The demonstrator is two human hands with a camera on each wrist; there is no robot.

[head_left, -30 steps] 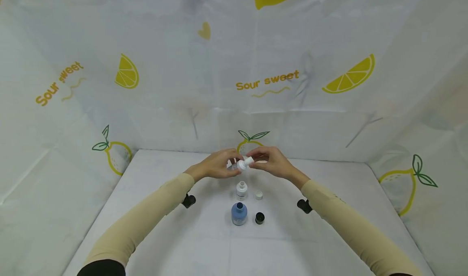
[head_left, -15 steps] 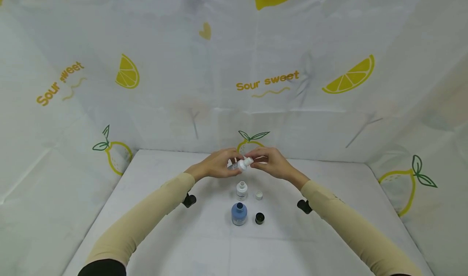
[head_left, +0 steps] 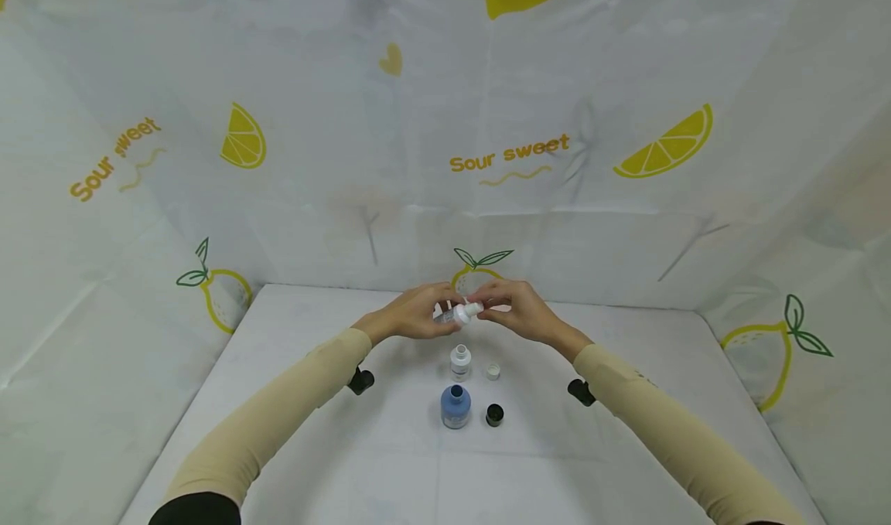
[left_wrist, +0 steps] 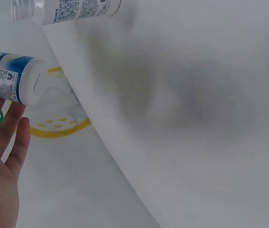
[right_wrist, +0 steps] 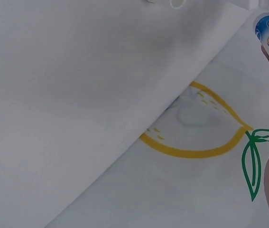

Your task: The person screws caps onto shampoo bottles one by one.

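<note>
Left hand (head_left: 420,311): thumb and fingers wrapped round the Dove bottle (head_left: 460,315), mid-frame, off the table (head_left: 522,478), tilted with its neck toward frame right. Right hand (head_left: 524,310): thumb and fingertips pinching its white top (head_left: 474,308). Hedge: too small in the head view, and out of the right wrist view, so can't tell if the top is a seated cap, a loose one or the neck itself.

Status: uncapped white bottle (head_left: 460,363) and blue bottle (head_left: 455,409) both stand upright below the hands, mouths bare. White cap (head_left: 493,372) and black cap (head_left: 495,415) sit just right of them, one each. So two look uncapped, third is being worked; my read is the only job left is at its top, plus setting the bottle down.

Room: hands sit near the far edge, lemon-print sheet (head_left: 390,177) right behind, so little space that way. Plenty of bare table left, right and toward frame bottom. Tightest spot is directly below the hands; uncapped white bottle is the likeliest knock.
</note>
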